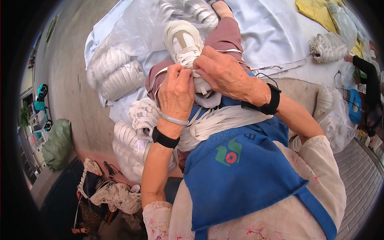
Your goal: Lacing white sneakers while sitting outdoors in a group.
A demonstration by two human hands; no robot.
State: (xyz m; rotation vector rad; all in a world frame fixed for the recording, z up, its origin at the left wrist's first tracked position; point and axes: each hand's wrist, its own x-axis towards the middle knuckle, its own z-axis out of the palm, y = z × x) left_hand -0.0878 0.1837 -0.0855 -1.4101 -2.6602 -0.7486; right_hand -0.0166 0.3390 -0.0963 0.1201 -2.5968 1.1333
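Observation:
A white and beige sneaker point(176, 30) lies over my lap, toe pointing away from me. My left hand point(176, 94) is closed in a pinch at the left side of its lacing. From the right, my right hand point(226, 76) pinches at the same lacing, close to the left fingertips. White shoelace point(231, 51) trails out to both sides across my legs. The fingertips partly cover the eyelets and the tongue. A thick bundle of loose white laces point(228, 122) rests across my lap on the blue apron point(248, 164).
Stacks of white shoes in plastic point(116, 74) lie to the left on a pale blue sheet point(272, 36). More laces point(120, 196) hang at lower left. A shoe bundle point(329, 47) and another person's dark sleeve point(370, 76) are at right. A green sack point(57, 144) stands far left.

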